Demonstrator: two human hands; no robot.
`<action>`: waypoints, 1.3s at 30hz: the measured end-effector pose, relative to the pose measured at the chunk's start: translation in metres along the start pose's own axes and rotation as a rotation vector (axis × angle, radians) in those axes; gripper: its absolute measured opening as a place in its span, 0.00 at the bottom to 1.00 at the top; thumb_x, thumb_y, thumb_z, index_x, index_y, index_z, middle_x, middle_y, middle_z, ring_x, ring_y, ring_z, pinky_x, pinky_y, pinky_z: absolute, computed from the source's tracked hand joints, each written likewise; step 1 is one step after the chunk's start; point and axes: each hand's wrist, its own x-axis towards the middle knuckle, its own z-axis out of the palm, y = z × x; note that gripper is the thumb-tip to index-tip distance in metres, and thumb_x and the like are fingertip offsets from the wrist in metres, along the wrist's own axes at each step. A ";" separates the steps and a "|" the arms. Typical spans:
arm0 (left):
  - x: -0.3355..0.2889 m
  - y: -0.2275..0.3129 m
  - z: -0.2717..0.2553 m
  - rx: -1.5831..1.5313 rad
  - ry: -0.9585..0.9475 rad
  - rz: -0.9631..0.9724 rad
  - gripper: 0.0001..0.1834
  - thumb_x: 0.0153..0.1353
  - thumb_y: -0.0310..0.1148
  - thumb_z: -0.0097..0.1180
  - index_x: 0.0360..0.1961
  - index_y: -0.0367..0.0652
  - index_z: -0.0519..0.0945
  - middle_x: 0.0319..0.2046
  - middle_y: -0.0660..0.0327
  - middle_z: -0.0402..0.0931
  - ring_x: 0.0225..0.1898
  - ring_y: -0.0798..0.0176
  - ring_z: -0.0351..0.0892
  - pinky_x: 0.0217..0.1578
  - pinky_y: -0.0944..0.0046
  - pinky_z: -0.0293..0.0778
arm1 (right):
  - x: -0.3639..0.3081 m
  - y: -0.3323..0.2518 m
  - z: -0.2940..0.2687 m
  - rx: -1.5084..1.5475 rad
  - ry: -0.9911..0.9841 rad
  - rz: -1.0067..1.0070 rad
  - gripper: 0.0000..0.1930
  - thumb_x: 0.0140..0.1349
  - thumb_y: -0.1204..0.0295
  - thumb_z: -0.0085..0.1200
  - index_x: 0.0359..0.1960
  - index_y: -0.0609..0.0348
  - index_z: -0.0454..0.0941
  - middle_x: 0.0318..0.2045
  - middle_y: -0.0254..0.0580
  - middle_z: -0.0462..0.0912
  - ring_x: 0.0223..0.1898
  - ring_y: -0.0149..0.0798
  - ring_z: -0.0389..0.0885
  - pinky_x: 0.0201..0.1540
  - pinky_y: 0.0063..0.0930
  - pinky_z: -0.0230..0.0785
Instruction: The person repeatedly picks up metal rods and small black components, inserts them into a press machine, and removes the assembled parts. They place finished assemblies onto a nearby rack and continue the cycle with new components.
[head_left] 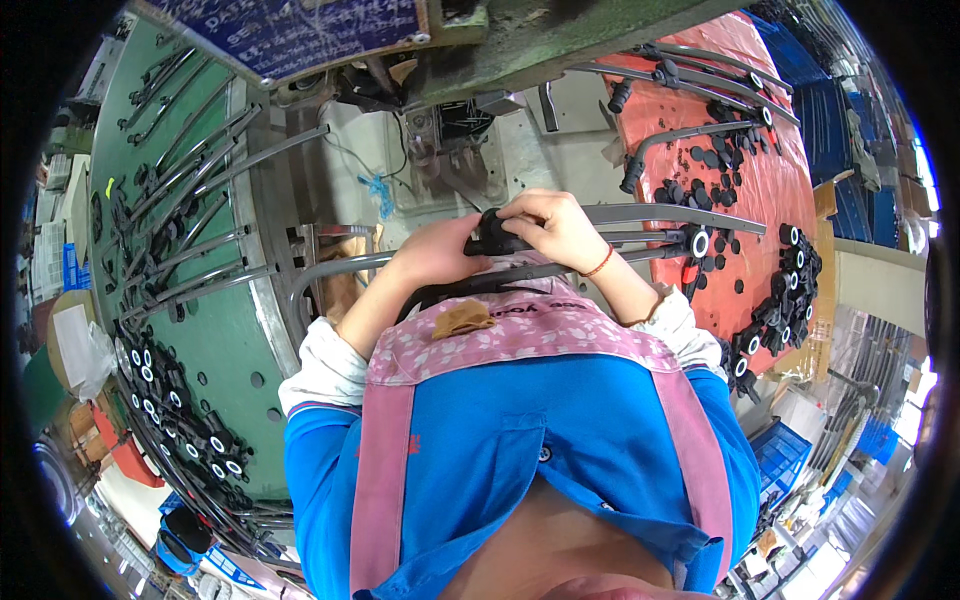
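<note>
In front of my waist, my left hand (443, 250) is closed around a black plastic joint (488, 240) on a metal tube frame. The fingers of my right hand (548, 228) are bent and press on the round black top of that joint. A flat grey tube (660, 214) runs from under my right hand out to the right. On the left, a bent grey tube (325, 268) of the frame curves out past my left wrist. Near the frame's right end is a black fitting with a white ring (700, 243). My fingers hide part of the joint.
A green table (250, 410) on the left holds tubes and black fittings with white rings (170, 400). Black round caps (715, 160), tubes and more fittings lie on a red-covered table (690, 290) at right. A green machine beam (540, 50) crosses ahead, above a grey machine base.
</note>
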 end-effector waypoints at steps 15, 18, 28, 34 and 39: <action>0.004 0.007 0.002 0.039 0.102 -0.062 0.22 0.67 0.50 0.52 0.51 0.45 0.78 0.40 0.48 0.82 0.44 0.42 0.80 0.41 0.51 0.74 | 0.002 -0.004 0.019 -0.277 0.213 -0.098 0.06 0.53 0.76 0.62 0.33 0.61 0.83 0.31 0.44 0.78 0.31 0.47 0.78 0.36 0.35 0.72; 0.005 0.008 -0.002 0.036 0.068 -0.102 0.21 0.67 0.50 0.51 0.50 0.46 0.78 0.40 0.48 0.81 0.45 0.42 0.80 0.41 0.50 0.74 | -0.003 -0.002 0.018 -0.200 0.201 0.211 0.08 0.53 0.70 0.65 0.30 0.60 0.80 0.26 0.47 0.79 0.32 0.52 0.79 0.36 0.40 0.71; 0.007 0.009 -0.001 0.092 0.103 -0.086 0.22 0.67 0.53 0.49 0.46 0.44 0.78 0.38 0.46 0.81 0.44 0.39 0.79 0.40 0.46 0.74 | -0.003 0.002 0.017 -0.103 0.195 0.215 0.07 0.53 0.73 0.64 0.28 0.63 0.81 0.24 0.47 0.80 0.25 0.45 0.79 0.30 0.35 0.71; 0.008 0.019 0.000 0.155 0.160 -0.139 0.23 0.67 0.55 0.49 0.44 0.45 0.80 0.35 0.46 0.81 0.40 0.39 0.80 0.38 0.44 0.74 | 0.006 0.012 0.011 -0.153 0.144 0.180 0.09 0.53 0.70 0.65 0.27 0.63 0.80 0.21 0.46 0.79 0.24 0.44 0.79 0.30 0.35 0.71; 0.008 0.018 0.002 0.163 0.166 -0.148 0.23 0.66 0.54 0.50 0.43 0.45 0.80 0.34 0.46 0.82 0.39 0.38 0.80 0.38 0.44 0.75 | 0.024 0.032 -0.003 0.064 -0.180 0.453 0.09 0.55 0.71 0.65 0.30 0.63 0.80 0.22 0.44 0.79 0.23 0.34 0.76 0.29 0.29 0.69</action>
